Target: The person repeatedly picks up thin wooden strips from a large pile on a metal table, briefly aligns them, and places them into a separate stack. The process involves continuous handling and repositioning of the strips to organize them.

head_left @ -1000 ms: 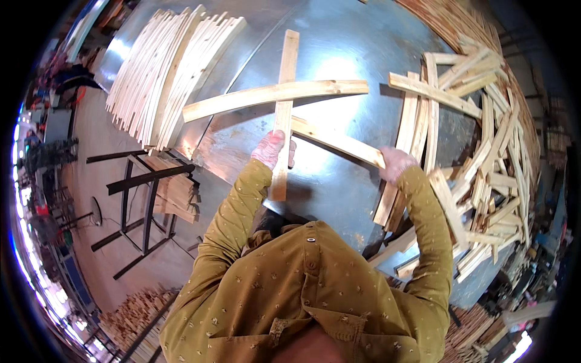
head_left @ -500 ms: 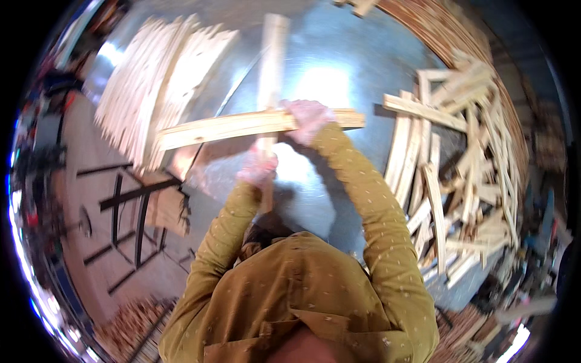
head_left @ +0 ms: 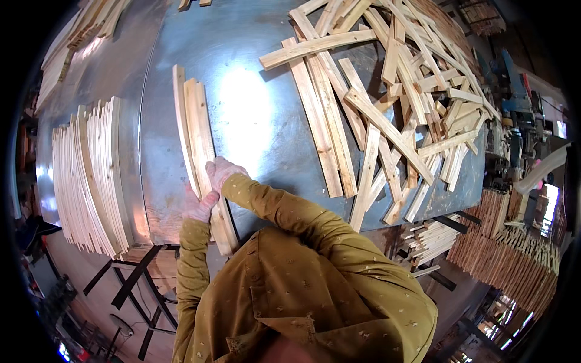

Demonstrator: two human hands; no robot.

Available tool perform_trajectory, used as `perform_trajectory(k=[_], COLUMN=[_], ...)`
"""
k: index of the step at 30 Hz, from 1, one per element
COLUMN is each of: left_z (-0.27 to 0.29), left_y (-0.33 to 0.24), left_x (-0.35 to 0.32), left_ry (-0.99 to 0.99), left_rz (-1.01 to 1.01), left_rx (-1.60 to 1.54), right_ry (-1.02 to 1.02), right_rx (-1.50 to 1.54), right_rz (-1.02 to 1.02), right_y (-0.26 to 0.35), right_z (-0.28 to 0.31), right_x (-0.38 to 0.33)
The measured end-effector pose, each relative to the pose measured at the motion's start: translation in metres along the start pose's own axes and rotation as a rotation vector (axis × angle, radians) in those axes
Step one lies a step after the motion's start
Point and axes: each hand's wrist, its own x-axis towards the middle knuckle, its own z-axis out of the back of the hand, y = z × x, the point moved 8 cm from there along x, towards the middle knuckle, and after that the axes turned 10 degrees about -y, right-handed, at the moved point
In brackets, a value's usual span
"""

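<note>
Two or three pale wooden strips [head_left: 198, 121] lie side by side in front of me, running away from my body across the metal tabletop [head_left: 181, 36]. My left hand [head_left: 201, 206] closes on the strips from their left side, near their lower part. Just above it, my right hand [head_left: 224, 172] grips them from the right, its fingers curled over the edge. The two hands almost touch. Part of the wood is hidden under them, and its near end shows beside my left sleeve.
A loose, crisscrossed heap of wooden strips [head_left: 387, 151] covers the tabletop's right side. To the left stands an even row of strips [head_left: 91, 175], with another stack [head_left: 75, 42] farther off. A black metal frame [head_left: 138, 278] is at the lower left.
The strips that crossed each other in my hands now lie alongside one another. Both hands have come close together, and my view has turned toward the heap on the right.
</note>
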Motion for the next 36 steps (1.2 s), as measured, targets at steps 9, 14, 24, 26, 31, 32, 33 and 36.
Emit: perform_trajectory(k=[9,14,24,26,31,32,33,36], left_z=[0.004,0.003,-0.007,-0.046,-0.007,0.039,0.089,0.218], left_y=[-0.022,-0.013,-0.146,-0.192,-0.156,-0.139,-0.118,-0.146], left_x=[-0.077,-0.06,-0.05,-0.052,-0.002,-0.008,-0.013,-0.033], left_ry=[-0.313,-0.363,-0.361,-0.415,-0.357,-0.461,-0.579,-0.809], left_rz=[0.436,0.428,0.162,-0.42,-0.145,-0.106,-0.059,0.304], left_rx=[0.99,1.046,0.676,0.192,0.082,0.041,-0.001,0.864], right_ry=[-0.38,-0.458,-0.349,-0.281,-1.093,-1.111,-1.064,-0.774], right_rx=[-0.483,-0.874,0.894,1.044,0.189,-0.132,-0.494,-0.708], right_rz=[0.643,0.472,1.235,0.968,1.273,0.979,0.723,-0.135], right_y=[0.047,-0.039,0.168,0.175,0.097,0.054,0.005,-0.253], right_z=[0.173,0.35,0.386,0.372,0.296,0.3,0.301,0.334], right_x=[0.033,0.169,-0.084,-0.071,-0.09,-0.094,-0.097,-0.087])
